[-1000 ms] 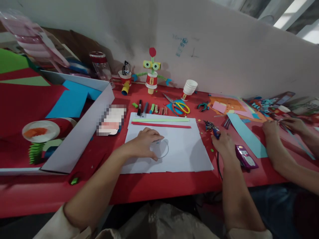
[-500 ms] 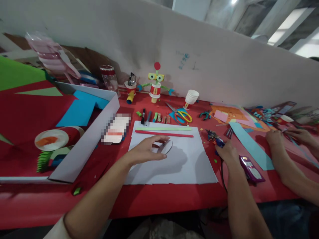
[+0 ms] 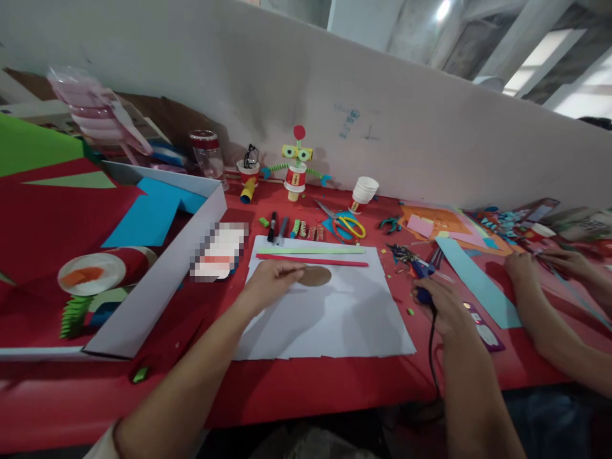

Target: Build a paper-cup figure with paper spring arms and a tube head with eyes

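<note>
My left hand [image 3: 271, 282] pinches the edge of a thin brown oval disc [image 3: 316, 276], which it holds over a white sheet of paper [image 3: 335, 325]. A green paper strip [image 3: 310, 251] and a red paper strip [image 3: 313, 260] lie side by side across the sheet's far part. To the right of the sheet, my right hand [image 3: 442, 303] is closed around the handle of a blue glue gun [image 3: 423, 269] with a dark cord [image 3: 433, 350] hanging down. Beside that hand lies a purple case [image 3: 488, 333], partly covered by my forearm.
A paper-cup robot figure [image 3: 295, 178], stacked cups [image 3: 364, 193], scissors [image 3: 351, 226], markers [image 3: 271, 227] and pliers [image 3: 391, 224] stand or lie behind the sheet. At left is a white box [image 3: 162, 280]. A co-worker's hand [image 3: 521, 268] works at right, near a light-blue strip [image 3: 478, 280].
My left hand has turned the disc so its brown face shows flatter, and the fingers have closed to a pinch. My right hand has closed around the glue gun's handle and shifted it slightly.
</note>
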Tool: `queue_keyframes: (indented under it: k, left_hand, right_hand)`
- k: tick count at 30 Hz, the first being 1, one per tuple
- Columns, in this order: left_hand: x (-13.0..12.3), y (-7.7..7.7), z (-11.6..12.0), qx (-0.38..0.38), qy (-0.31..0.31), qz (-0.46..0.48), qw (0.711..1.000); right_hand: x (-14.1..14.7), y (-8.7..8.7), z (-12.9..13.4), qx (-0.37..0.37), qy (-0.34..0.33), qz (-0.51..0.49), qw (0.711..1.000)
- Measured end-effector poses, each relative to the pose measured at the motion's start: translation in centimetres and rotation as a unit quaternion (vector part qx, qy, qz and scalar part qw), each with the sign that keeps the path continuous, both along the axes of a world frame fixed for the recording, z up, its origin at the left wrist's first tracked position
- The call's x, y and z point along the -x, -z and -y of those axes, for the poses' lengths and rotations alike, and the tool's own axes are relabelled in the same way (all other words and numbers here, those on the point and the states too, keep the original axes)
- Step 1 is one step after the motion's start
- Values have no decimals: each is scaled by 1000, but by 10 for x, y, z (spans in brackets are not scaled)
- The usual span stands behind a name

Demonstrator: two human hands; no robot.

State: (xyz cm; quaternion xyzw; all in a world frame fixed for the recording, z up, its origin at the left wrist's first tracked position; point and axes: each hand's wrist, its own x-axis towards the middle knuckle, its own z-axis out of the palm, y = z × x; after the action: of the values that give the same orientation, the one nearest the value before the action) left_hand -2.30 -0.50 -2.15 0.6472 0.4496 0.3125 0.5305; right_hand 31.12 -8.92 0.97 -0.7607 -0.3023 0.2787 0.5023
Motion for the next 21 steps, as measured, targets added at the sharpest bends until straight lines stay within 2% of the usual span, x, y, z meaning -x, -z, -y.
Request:
queue_keyframes:
  k: [2, 4, 6, 9, 11, 13, 17, 19, 21]
  left_hand:
    - [0, 2, 2, -116, 103, -46, 987]
    - [0, 6, 2, -195, 190, -103, 957]
    - [1, 6, 1, -238, 217, -149, 935]
    - [3, 0, 6, -265, 150, -201, 931]
    - [2, -6, 22, -277, 81, -254, 923]
    - [-2, -6, 51, -323, 71, -320, 888]
    - [-21, 14, 113, -395, 49, -322, 859]
    - [-29, 24, 130, -396, 38, -321, 860]
    - [-32, 29, 135, -372, 15, -332, 867]
  right_hand:
    - [16, -4, 8, 3, -22, -35, 999]
    - [34, -8, 15, -1, -42, -60, 997]
    - [51, -12, 20, -20, -77, -87, 993]
    - [71, -18, 25, -44, -130, -114, 984]
    - [79, -20, 28, -57, -155, -98, 981]
    - [83, -21, 31, -68, -190, -73, 977]
    - [88, -16, 31, -37, -278, -42, 959]
    - [91, -12, 29, -30, -308, -23, 951]
    - [94, -8, 27, -30, -324, 10, 945]
